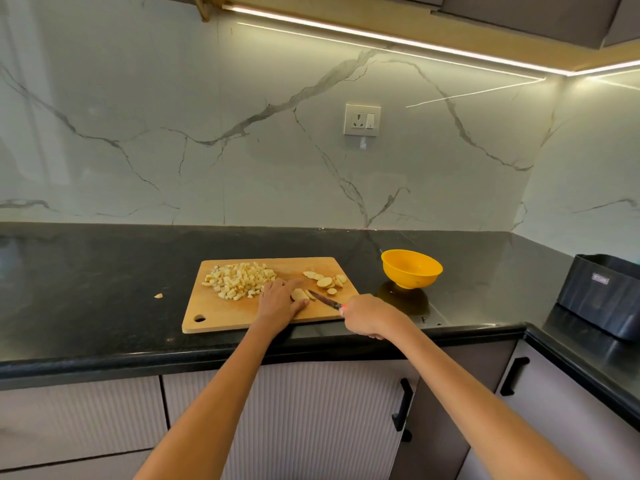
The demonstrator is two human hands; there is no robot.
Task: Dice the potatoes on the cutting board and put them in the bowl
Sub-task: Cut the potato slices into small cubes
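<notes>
A wooden cutting board [221,313] lies on the black counter. A heap of diced potato [239,280] covers its left half, and several round potato slices [325,280] lie at its right. My left hand [278,299] pinches a stack of slices [299,294] between fingers and thumb near the board's front edge. My right hand [367,315] grips the handle of a small knife [323,299], whose blade points left and touches that stack. A yellow bowl [412,268] stands on the counter to the right of the board; no potato shows inside it.
One stray potato piece [158,296] lies on the counter left of the board. A dark box-shaped container [602,296] stands on the side counter at far right. A wall socket [362,120] sits on the marble backsplash. Cabinet doors with black handles are below.
</notes>
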